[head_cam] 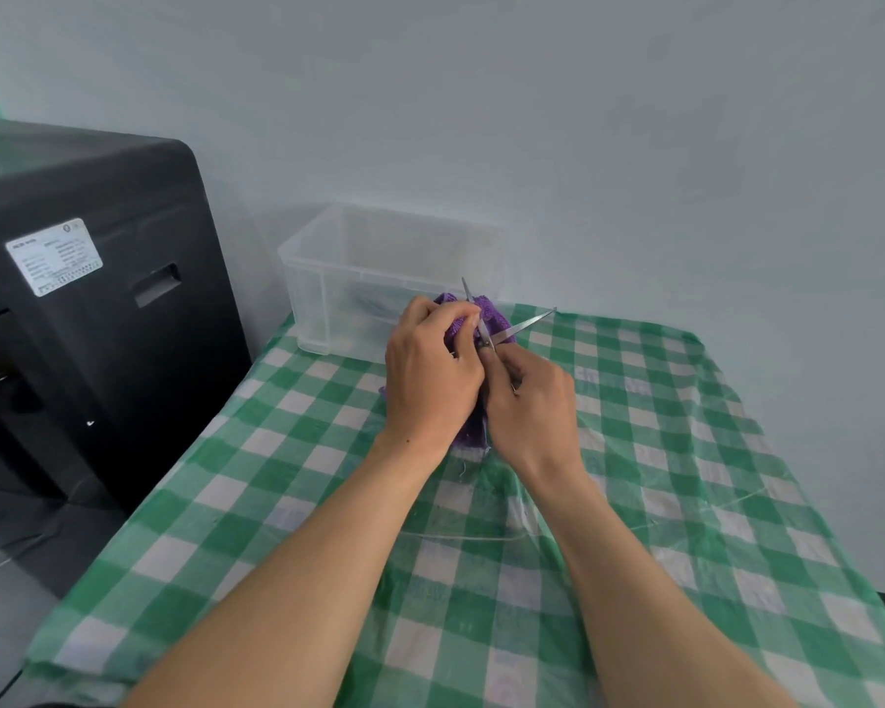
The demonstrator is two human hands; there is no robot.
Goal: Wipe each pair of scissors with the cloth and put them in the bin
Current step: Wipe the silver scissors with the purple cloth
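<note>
Table (67,651) is fully covered by a green-and-white checked tablecloth (685,477), which hangs over the left and near edges. The cloth is creased around the middle, and a thin pale line (461,538) crosses it there; thread or fold, cannot tell. Clear plastic bin (323,283) sits on the far left corner, upright and open-topped.

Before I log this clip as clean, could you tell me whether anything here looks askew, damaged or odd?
Nothing looks spilled or broken. The scissors are spread wide open while the left hand pinches the purple cloth on one blade and the right hand holds them. The checked tablecloth lies creased.
</note>
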